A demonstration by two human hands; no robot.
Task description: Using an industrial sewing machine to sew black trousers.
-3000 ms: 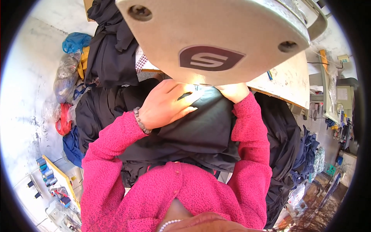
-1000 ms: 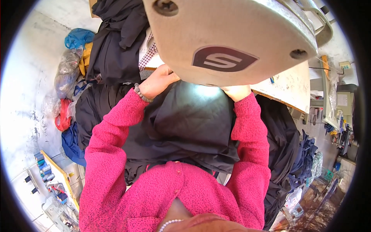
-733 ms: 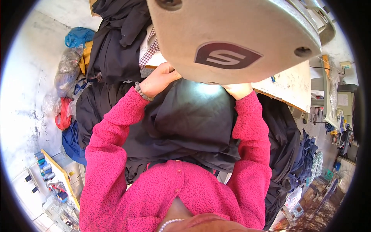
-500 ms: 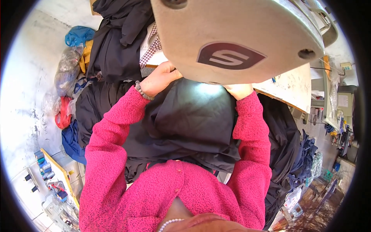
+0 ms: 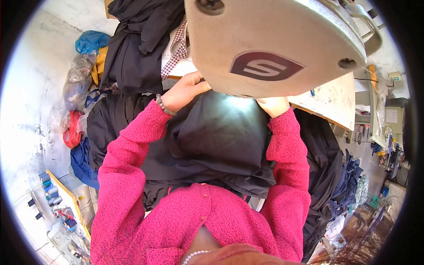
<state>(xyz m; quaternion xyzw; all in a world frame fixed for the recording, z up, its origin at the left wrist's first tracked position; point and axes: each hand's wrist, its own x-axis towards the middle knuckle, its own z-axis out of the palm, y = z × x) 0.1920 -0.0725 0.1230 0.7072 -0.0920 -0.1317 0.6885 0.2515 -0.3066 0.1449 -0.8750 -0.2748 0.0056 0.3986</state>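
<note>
A large beige sewing machine head (image 5: 282,44) fills the upper middle of the view. Its lamp throws a bright patch on black cloth (image 5: 216,137), which spreads over my lap up to the machine. At the machine's left lower edge, my left hand (image 5: 184,92), a beaded bracelet at its wrist, is closed at the cloth's far edge, the thumb pointing right. Some of its fingertips go out of sight behind the machine. My right hand (image 5: 274,106) rests at the cloth's right side under the machine's lower edge, most of its fingers hidden. The needle area is also hidden.
More black cloth (image 5: 134,53) is heaped at the upper left beside a checked strip (image 5: 179,53). A worn tabletop (image 5: 331,99) extends right of the machine. Plastic bags (image 5: 79,84) line the left wall, and thread spools (image 5: 52,191) stand at the lower left.
The machine head sits slightly farther right and lower in its left part, as the view has shifted a little. Both hands stay at nearly the same places by the cloth.
</note>
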